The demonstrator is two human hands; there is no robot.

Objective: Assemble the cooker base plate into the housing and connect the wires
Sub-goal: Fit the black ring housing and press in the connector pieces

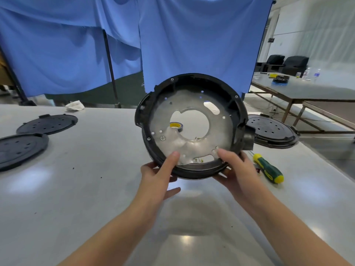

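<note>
Pale glossy table (76, 189), blue drapes (192, 45) hung behind, a second table and dark chairs seen far right.

Housing (238, 110) is held tilted up off the table, open side toward the camera, near centre. Base plate (221, 131) is seated inside it.

Handling, as judged: black moulded ring is stiff and light; plate is thin stamped metal, rigid, edges possibly sharp, surface slick. Best held at the lower rim, thumbs kept on the plate so it is not dropped out.

Grip: left hand (155, 175) is closed on the lower rim, thumb pressed on the plate; right hand (236, 167) likewise, fingers wrapped under the rim.

Look: dull silver disc, large off-centre round cut-out, oval slot upper right, small holes, one cross-head screw (163, 138) lower left. Yellow tape roll (176, 126) is seen through the cut-out. No wires clearly made out.

Screwdriver (269, 169) lies just right of the right hand; black perforated covers (48, 123) lie left and right.
</note>
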